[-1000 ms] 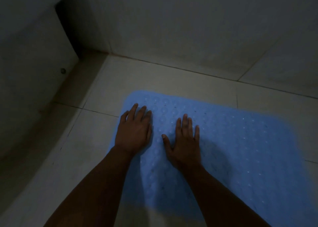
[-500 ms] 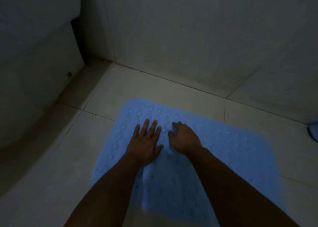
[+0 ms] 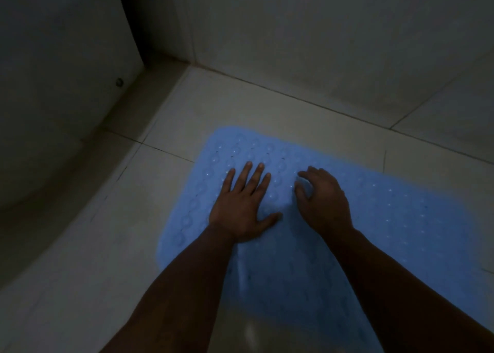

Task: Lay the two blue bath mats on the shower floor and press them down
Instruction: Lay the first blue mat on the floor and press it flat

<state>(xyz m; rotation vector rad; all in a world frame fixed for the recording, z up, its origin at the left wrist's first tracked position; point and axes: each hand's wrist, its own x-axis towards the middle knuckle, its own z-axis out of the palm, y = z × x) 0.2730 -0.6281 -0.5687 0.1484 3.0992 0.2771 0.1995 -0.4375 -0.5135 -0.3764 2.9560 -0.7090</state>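
Head view, dim light: a light-blue bumpy rubber bath mat (image 3: pixel 374 219) lies flat on the pale tiled shower floor (image 3: pixel 240 106). The left hand (image 3: pixel 242 208) presses it, fingers spread; the right hand (image 3: pixel 323 203) rests beside, fingers seemingly curled, holding nothing.

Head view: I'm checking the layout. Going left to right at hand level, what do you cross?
Dark curved wall → bare floor tiles → blue bath mat edge → left hand → right hand → more mat.
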